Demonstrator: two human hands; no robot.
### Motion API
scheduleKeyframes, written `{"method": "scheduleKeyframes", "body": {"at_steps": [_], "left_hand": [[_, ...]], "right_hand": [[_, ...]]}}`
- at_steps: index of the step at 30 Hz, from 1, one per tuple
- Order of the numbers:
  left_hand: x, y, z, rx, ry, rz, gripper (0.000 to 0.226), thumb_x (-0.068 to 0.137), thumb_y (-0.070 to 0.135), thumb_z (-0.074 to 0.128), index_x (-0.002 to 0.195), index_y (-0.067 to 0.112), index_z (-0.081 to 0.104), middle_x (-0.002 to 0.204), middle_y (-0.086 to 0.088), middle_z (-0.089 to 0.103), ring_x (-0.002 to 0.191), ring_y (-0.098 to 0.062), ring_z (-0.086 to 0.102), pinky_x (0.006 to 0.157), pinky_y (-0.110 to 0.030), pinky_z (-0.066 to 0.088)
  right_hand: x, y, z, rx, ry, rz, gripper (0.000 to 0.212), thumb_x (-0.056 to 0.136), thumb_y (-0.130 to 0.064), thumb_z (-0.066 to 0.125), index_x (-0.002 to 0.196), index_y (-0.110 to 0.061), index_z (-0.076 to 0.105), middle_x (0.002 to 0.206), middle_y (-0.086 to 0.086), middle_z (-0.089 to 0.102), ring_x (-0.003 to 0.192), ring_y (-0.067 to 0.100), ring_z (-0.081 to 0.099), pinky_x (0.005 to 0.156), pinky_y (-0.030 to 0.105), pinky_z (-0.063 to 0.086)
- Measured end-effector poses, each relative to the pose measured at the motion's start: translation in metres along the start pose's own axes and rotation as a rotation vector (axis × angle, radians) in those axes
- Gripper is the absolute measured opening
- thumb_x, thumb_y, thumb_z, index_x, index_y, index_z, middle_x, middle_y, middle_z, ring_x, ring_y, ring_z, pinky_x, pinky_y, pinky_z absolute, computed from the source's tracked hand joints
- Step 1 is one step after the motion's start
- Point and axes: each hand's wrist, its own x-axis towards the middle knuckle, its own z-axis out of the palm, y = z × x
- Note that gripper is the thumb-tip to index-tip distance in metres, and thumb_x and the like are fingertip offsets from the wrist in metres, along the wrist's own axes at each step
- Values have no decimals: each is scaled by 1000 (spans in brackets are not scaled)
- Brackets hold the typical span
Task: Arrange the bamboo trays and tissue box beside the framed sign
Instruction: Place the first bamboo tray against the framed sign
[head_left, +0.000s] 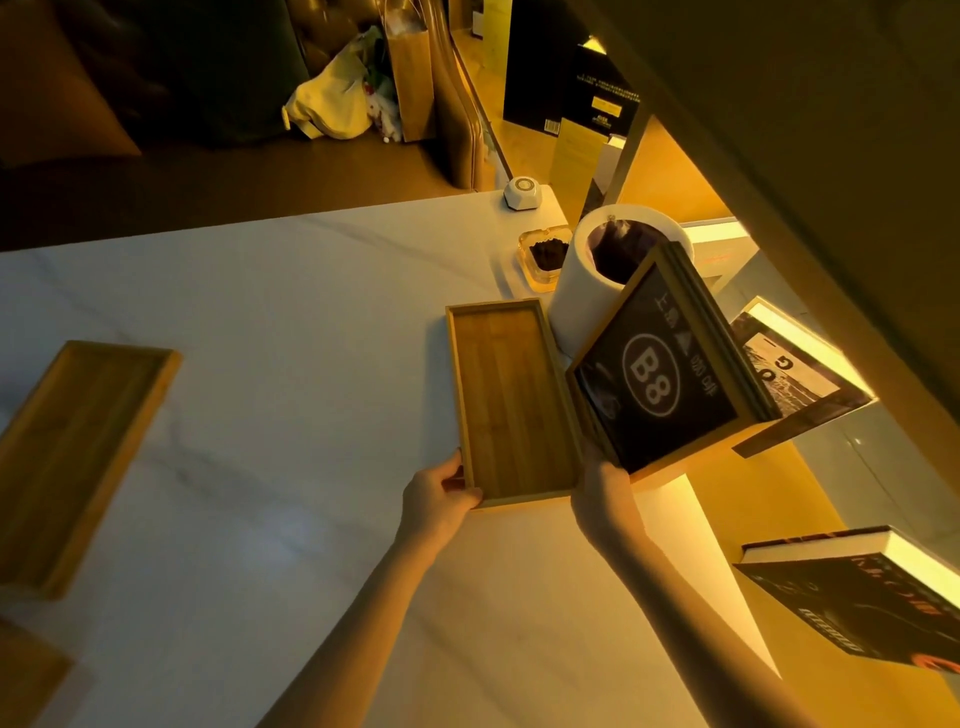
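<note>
Amber lamplight falls across a pale marble table (270, 312) where a bamboo tray (511, 400) is being set just beside the framed sign (660, 374), its long edge apparently touching the frame's base. The tray's near left corner is gripped by the left hand (441, 499), thumb over the rim; the right hand (602, 493) is placed at the near right corner, but its fingers are hidden under the sign, so whether it is clasping the tray or the frame cannot be told. A second tray (78, 452) is left well apart at the table's left edge, and the corner of another wooden piece (28, 675) shows at bottom left; no tissue box can be made out. The sign is seen tilted, close against a white bin (597, 280) with an ashtray (545, 257) behind. If the tray is pushed further right, the frame could be nudged into the bin or toppled, and the ashtray's contents could be spilled by a shove forward.
</note>
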Motion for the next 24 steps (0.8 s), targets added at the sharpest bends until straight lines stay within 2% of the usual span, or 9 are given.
{"method": "scheduleKeyframes", "body": {"at_steps": [3,6,8,11,16,19,21,24], "left_hand": [[3,-4,10,96,48,17,42,79,10,61,121,15,55,103,-11,67,89,-20,58,78,-26,46],[5,-8,14,177,79,31,42,78,11,62,120,14,55,101,-15,65,92,-25,59,80,-29,47],[6,-10,16,214,82,38,43,78,11,63,120,14,55,100,-16,65,94,-27,60,80,-30,48],[7,-12,17,263,88,44,44,79,13,63,121,14,53,102,-17,62,97,-28,59,85,-35,50],[7,-12,20,304,122,56,46,80,11,61,125,10,48,107,-20,57,100,-31,56,87,-33,47],[7,-13,21,336,134,85,43,80,10,61,122,9,51,104,-21,57,97,-31,57,81,-28,43],[6,-15,21,338,142,104,39,81,11,61,119,9,53,102,-20,59,94,-30,58,78,-26,42],[3,-18,22,337,171,131,32,83,15,59,115,9,56,102,-19,61,92,-27,60,79,-26,45]], "right_hand": [[-2,2,4,-98,-25,20,23,93,-5,40,111,-5,55,83,8,53,77,19,61,64,21,45],[-4,1,4,-159,17,-4,24,93,-4,41,113,-5,53,79,5,49,69,16,54,62,22,44],[-4,-1,5,-183,28,-22,27,93,-3,41,119,-4,49,84,8,54,75,20,60,68,26,51],[-6,-2,9,-237,26,-39,32,92,-2,43,124,-4,44,103,15,62,89,25,64,76,31,55],[-5,5,15,-231,26,-103,32,90,1,46,122,0,48,104,20,63,88,30,65,75,35,56],[-10,7,18,-208,43,-115,36,87,4,49,123,-1,48,113,21,60,96,33,63,79,37,56],[-18,7,22,-246,102,-147,41,82,2,60,121,-2,52,117,20,61,102,35,62,81,39,56],[-37,9,32,-369,158,-176,54,67,-16,79,116,-4,59,120,17,64,112,37,59,87,44,51]]}}
